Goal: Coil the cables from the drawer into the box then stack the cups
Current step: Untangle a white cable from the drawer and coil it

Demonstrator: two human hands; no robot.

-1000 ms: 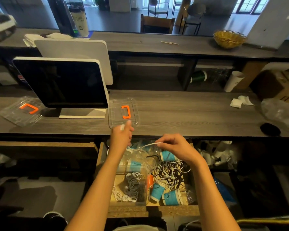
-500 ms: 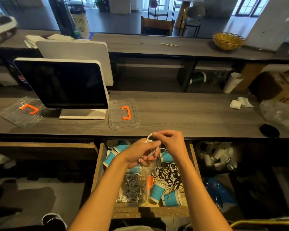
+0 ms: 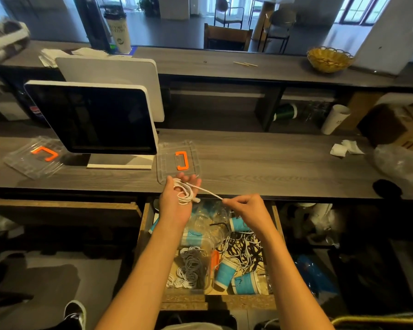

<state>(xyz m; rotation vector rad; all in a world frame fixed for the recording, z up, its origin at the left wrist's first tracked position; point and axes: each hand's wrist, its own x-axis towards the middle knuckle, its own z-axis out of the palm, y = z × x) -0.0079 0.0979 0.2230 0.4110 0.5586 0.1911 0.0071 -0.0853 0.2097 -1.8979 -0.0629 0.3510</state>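
My left hand (image 3: 175, 198) is raised above the open wooden drawer (image 3: 146, 225) with a white cable (image 3: 185, 192) looped around its fingers. My right hand (image 3: 244, 207) pinches the free end of that cable, stretched taut to the right. Below, a clear plastic box (image 3: 206, 252) in the drawer holds several coiled grey and white cables (image 3: 191, 267). A tangle of black and white cables (image 3: 243, 251) lies on the drawer's right side. Blue paper cups (image 3: 224, 273) lie scattered among them.
A clear lid with an orange handle (image 3: 181, 160) lies on the counter just beyond my left hand. A monitor (image 3: 93, 120) stands to the left, with another clear lid (image 3: 37, 156) further left. Crumpled tissues (image 3: 346, 148) lie at the right.
My hands were together over the drawer half a second ago; they have drawn apart, the left hand lifting toward the counter with loops on it, the right pulling the cable end rightward.
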